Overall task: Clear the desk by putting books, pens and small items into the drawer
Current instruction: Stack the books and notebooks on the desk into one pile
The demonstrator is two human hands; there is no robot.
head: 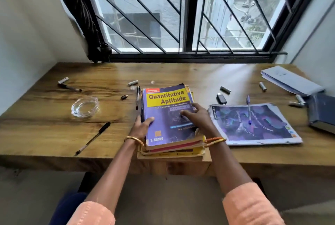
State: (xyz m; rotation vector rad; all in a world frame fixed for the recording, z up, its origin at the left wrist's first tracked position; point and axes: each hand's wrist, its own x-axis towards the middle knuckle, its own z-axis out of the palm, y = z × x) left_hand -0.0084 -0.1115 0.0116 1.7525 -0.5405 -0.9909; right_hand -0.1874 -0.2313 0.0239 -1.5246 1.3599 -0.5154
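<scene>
grip: left hand [143,125] curls round the book stack's [170,116] left edge; right hand [197,116] lies flat on the cover, steadying it
stack: table [45,116] front edge, likely staged above the drawer
loose: pens [93,138], batteries [225,89] scattered, untouched

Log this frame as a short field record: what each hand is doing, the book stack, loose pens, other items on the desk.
left hand: left hand grips the left edge of the Quantitative Aptitude book
right hand: right hand rests flat on the cover, fingers straight
stack: book tops a book stack at the desk front edge
pens: black pen front left; blue pen lying on the purple magazine
other: glass ashtray, USB stick, scattered batteries
drawer: not visible
</scene>
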